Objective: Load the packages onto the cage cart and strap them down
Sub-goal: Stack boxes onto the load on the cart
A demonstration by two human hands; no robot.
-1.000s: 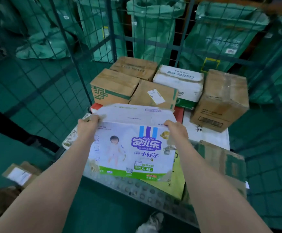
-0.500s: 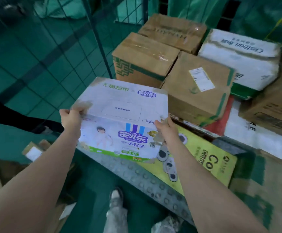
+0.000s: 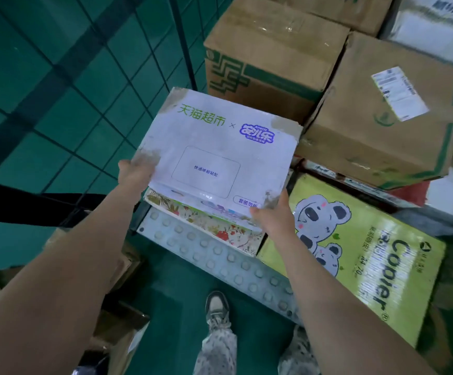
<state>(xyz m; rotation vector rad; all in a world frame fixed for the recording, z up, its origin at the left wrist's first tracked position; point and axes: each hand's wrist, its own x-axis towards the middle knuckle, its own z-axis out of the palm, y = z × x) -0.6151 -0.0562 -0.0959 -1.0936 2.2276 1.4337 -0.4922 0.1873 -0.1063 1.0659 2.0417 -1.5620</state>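
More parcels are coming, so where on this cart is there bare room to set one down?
Bare deck shows only as the studded strip along the front edge, before the floral box and yellow copier box, whose top is free. Behind the white box, brown cartons are packed tight.

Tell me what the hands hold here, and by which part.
The white box: left hand grips its near left corner, right hand its near right corner.
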